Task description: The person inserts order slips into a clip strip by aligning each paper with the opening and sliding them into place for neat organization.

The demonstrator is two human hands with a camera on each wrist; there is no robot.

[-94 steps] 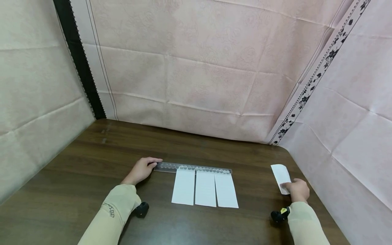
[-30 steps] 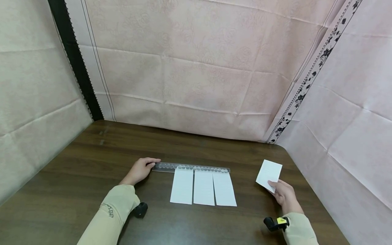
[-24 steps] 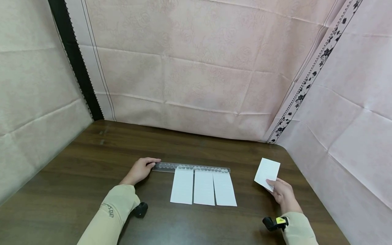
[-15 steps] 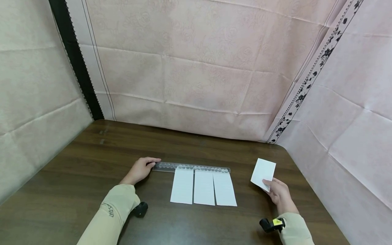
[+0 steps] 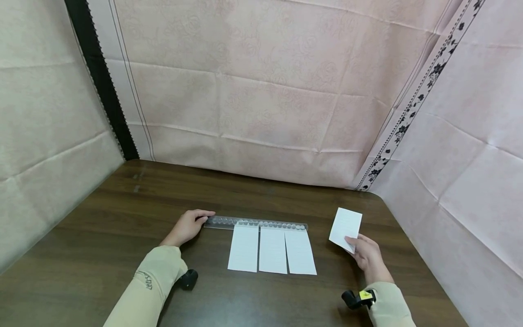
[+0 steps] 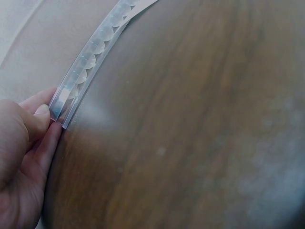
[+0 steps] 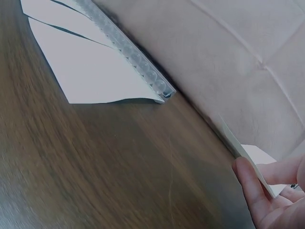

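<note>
A clear plastic ticket rail (image 5: 219,221) with a row of round discs lies across the middle of the table. My left hand (image 5: 186,228) pinches its left end between thumb and fingers, seen closely in the left wrist view around the rail's end (image 6: 62,105). Three white paper slips extend from the rail toward me: a left slip (image 5: 243,250), a middle slip (image 5: 273,252) and a right slip (image 5: 301,254), their top edges under the discs. To the right, my right hand (image 5: 367,256) holds another white paper slip (image 5: 346,226) by its lower right corner, tilted upward.
The brown wooden table (image 5: 122,254) reaches back to a pale cloth wall (image 5: 261,109). Cloth also hangs at the left (image 5: 49,136) and right (image 5: 474,172) sides. Black wrist cameras sit at both cuffs, including the right camera (image 5: 354,299).
My right hand has lifted the loose slip from the table's right side and carried it left toward the rail. My left hand keeps its pinch on the rail, which stays in place.
</note>
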